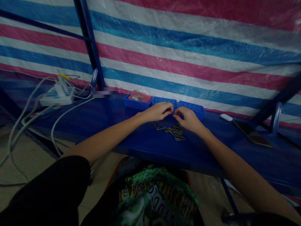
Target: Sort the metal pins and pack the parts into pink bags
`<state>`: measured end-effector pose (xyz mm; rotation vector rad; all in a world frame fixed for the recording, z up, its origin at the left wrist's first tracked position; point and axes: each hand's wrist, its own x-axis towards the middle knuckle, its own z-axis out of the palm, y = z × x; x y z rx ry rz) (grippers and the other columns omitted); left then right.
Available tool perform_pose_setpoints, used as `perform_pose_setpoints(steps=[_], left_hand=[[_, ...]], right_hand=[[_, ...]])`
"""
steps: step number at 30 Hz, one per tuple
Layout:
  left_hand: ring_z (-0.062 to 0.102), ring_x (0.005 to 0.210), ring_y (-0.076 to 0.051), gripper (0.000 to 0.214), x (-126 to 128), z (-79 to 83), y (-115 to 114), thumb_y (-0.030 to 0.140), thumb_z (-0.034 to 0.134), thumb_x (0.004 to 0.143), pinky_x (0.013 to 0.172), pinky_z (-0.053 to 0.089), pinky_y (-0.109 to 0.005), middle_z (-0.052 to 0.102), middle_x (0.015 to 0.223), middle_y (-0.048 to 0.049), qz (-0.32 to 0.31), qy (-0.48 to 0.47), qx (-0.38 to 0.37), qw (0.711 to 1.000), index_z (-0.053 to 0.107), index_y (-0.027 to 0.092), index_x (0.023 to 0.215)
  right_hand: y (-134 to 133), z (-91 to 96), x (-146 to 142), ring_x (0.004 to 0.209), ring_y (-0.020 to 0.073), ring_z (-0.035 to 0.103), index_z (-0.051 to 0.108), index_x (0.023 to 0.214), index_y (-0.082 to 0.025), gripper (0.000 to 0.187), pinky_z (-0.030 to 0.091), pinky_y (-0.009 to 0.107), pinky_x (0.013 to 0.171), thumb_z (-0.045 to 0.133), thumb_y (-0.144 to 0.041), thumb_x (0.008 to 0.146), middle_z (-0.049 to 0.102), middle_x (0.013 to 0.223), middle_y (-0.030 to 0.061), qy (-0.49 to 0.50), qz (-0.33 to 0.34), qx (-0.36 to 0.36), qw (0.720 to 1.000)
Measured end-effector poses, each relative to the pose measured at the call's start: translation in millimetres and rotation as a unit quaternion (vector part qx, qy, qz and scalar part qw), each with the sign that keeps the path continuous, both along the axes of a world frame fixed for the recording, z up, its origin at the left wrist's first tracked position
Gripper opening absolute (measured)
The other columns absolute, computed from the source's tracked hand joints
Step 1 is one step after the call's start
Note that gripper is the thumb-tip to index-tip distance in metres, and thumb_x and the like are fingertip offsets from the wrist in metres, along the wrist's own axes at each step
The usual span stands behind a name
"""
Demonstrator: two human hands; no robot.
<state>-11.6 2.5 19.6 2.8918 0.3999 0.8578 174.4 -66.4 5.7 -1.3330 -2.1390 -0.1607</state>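
The plastic tarpaulin (pixel 188 56) is banded in raspberry red, white and blue, while the tabletop (pixel 141 142) is deep blue and the bins (pixel 194 108) a brighter blue. The thin rods (pixel 176 131) show brassy yellow and dark, the packet (pixel 140 96) red, the power strip (pixel 55 99) white. Green, brown and white print patterns the black shirt (pixel 155 201).
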Motion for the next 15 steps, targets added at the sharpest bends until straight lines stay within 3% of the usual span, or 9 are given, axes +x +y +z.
perform_pose_setpoints(steps=[5,10,15], left_hand=[[0.057,0.085,-0.015,0.021,2.0,-1.8,-0.7,0.021,0.043,0.087,0.077,0.042,-0.028,0.063,0.090,-0.0070,0.027,-0.008,0.005,1.000,0.058,0.014,0.100],[0.057,0.080,-0.017,0.029,4.5,-3.1,-2.0,0.027,0.037,0.091,0.072,0.040,-0.030,0.065,0.083,-0.0078,0.077,0.041,0.043,0.995,0.062,0.015,0.084],[0.055,0.071,-0.016,0.032,5.2,-3.2,-6.4,0.029,0.034,0.093,0.063,0.036,-0.029,0.063,0.075,-0.0061,0.107,0.052,0.033,0.992,0.060,0.016,0.081]], right_hand=[[1.4,-0.7,1.1,0.073,0.0178,0.053,0.057,0.081,-0.019,0.010,0.041,0.033,0.067,0.048,-0.024,0.084,0.058,0.078,0.0048,0.004,-0.017,0.013,1.000],[0.8,-0.3,1.0,0.072,0.0183,0.054,0.057,0.081,-0.019,0.011,0.040,0.032,0.066,0.048,-0.023,0.083,0.059,0.078,0.0058,0.008,-0.025,0.023,0.999],[-1.3,1.2,-0.6,0.072,0.0188,0.054,0.057,0.081,-0.019,0.013,0.040,0.033,0.067,0.045,-0.023,0.084,0.059,0.077,0.0066,0.000,-0.023,0.038,0.999]])
